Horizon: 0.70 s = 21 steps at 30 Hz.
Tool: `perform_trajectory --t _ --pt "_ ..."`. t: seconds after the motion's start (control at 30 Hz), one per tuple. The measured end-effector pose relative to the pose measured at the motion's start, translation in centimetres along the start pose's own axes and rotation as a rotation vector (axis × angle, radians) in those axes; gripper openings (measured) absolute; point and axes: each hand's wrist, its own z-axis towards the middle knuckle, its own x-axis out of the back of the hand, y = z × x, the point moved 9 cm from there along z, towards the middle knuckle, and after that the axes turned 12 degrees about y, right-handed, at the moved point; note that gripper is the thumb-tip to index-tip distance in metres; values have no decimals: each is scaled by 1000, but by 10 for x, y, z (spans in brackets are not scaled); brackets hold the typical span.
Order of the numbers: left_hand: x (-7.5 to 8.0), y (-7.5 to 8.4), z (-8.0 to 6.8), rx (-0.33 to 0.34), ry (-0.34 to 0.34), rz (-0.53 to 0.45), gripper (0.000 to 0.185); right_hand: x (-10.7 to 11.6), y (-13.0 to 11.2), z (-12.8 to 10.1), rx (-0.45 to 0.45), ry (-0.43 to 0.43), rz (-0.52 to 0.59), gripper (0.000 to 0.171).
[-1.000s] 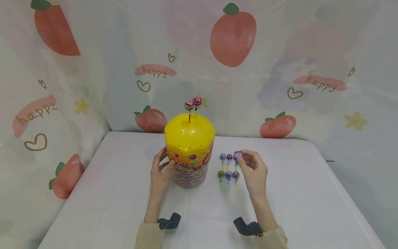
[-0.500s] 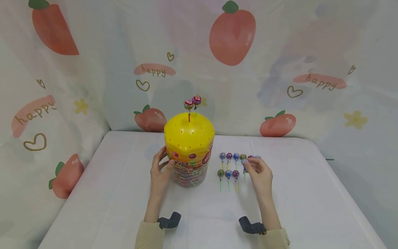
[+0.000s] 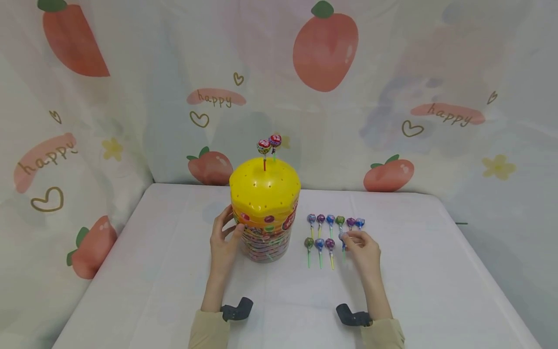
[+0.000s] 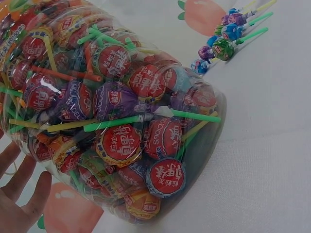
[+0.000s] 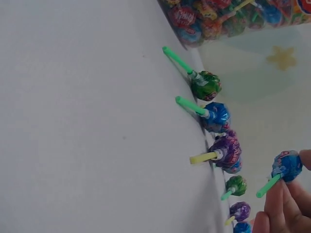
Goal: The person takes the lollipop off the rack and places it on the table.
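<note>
One blue lollipop (image 3: 343, 237) pinched in the right hand (image 3: 364, 249), stick pointing near, just right of the near row of three lollipops (image 3: 320, 244) on the desk (image 3: 414, 271). Left hand (image 3: 223, 242) relaxed, fingers resting against the lollipop tub (image 3: 266, 213), well left.

One clear plastic lollipop tub with yellow lid (image 3: 265, 213); two wrapped lollipops upright in lid (image 3: 269, 144); ten wrapped lollipops at my worktop (image 3: 330, 231), one in my fingers (image 3: 352, 238).
</note>
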Motion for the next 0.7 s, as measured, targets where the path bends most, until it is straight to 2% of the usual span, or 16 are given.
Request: perform_trajectory --t 0.33,0.7 --pt "0 0 1 -2 -1 -15 54 -7 25 4 -24 -21 -97 35" --pt "0 -1 1 -1 7 -37 52 -12 28 3 -36 -23 -136 32"
